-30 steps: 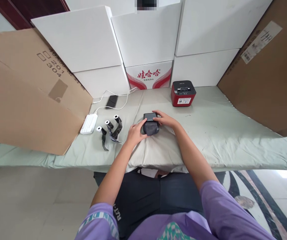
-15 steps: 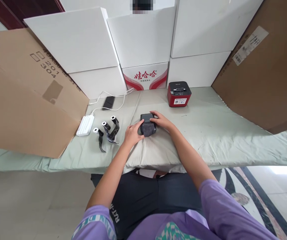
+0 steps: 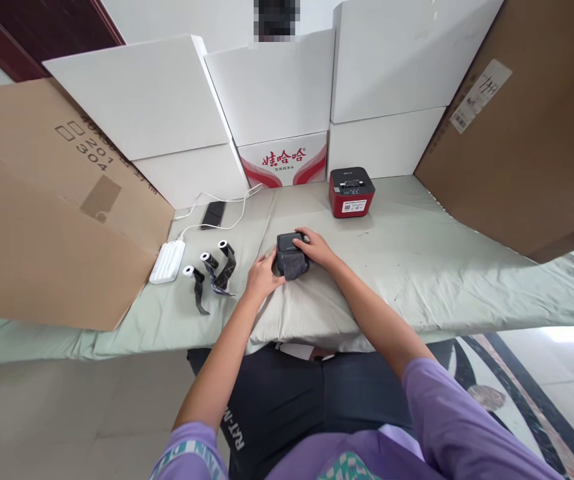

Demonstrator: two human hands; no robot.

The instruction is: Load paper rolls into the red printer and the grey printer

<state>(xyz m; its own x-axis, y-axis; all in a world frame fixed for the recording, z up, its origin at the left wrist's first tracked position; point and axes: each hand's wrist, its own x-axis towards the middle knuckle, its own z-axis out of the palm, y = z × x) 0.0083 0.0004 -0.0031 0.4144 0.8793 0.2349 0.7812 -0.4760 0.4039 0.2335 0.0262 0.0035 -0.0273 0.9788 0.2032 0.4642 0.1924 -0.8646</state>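
Observation:
A small black printer (image 3: 289,251) with dark paper hanging out of its front sits on the green-covered table (image 3: 417,267). My left hand (image 3: 261,275) grips its left side, fingers curled against it. Over its top right, the fingers of my right hand (image 3: 314,248) are bent and pressing on it. Three white paper rolls (image 3: 210,267) with dark strips trailing lie to the left of my left hand.
A red and black printer (image 3: 351,191) stands at the back of the table. A white power bank (image 3: 167,261) with a cable and a black phone (image 3: 213,214) lie at the left. White boxes (image 3: 277,100) and brown cardboard sheets (image 3: 41,200) wall the table in.
The camera has shifted a little, so the table sits further left and lower in view. My right hand has drawn in over the top of the black printer. My left hand stays at its side.

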